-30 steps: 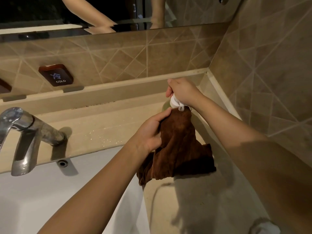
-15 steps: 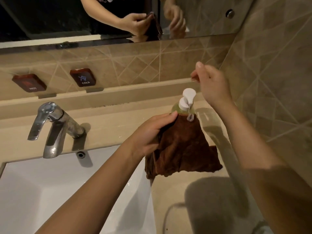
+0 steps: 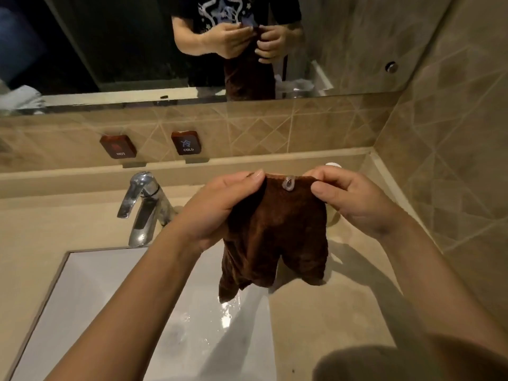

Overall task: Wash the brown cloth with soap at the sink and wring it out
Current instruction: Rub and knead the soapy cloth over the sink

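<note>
Soaping step, cloth held up over the sink. Both hands pinch the top edge of the brown cloth [image 3: 277,232], which hangs free with its lower folds over the right rim of the white sink [image 3: 115,312] and the adjoining desk [image 3: 324,320]. Left hand [image 3: 217,207]: thumb and fingers closed on the cloth's upper left corner, with some fabric gathered in the palm. Right hand [image 3: 354,199]: thumb and forefinger closed on the upper right corner. A pale dab of soap [image 3: 289,183] sits on the cloth just below the top edge, between the two hands, not yet spread. The white cap of the soap dispenser [image 3: 333,165] shows just behind the right hand; the rest of it is hidden. The tap [image 3: 143,204] stands to the left, with no stream visible, though the basin floor is wet. Judged next: fold the cloth over the dab and rub the layers together above the basin to lather, then rinse and wring.
</note>
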